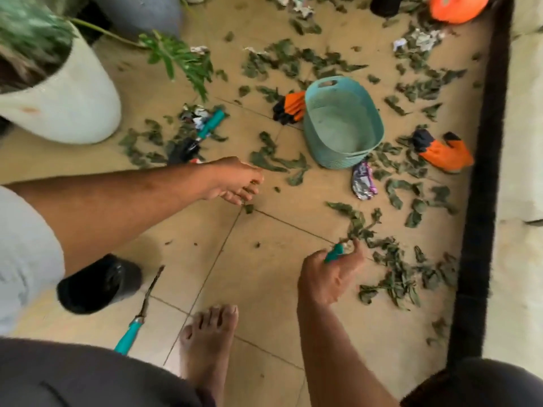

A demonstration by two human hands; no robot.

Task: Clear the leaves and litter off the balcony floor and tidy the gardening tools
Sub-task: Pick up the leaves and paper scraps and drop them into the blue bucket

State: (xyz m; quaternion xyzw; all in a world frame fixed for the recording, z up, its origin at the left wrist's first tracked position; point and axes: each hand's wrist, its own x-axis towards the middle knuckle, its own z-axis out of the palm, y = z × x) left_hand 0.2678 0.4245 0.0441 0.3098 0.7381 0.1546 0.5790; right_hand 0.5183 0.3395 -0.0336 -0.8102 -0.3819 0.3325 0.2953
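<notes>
Green leaves [396, 277] lie scattered over the tan tiled floor. My right hand [329, 277] grips a teal-handled tool [335, 254] whose front end is hidden among leaves. My left hand [235, 180] reaches low over the floor with its fingers hanging loosely curled, above a small leaf [249, 208]; I see nothing held in it. An empty teal basket [340, 124] stands in the middle. A teal-handled trowel [205, 130] lies left of the basket. Another teal-handled tool [138, 315] lies near my bare foot [208, 342].
Orange-and-black gloves lie beside the basket [289, 107] and to its right [440, 151]. A foil wrapper [363, 182] and crumpled paper [423, 39] lie among the leaves. A white plant pot [73, 104] stands at left, a black pot [100, 284] lies tipped, a dark rail [482, 201] runs along the right.
</notes>
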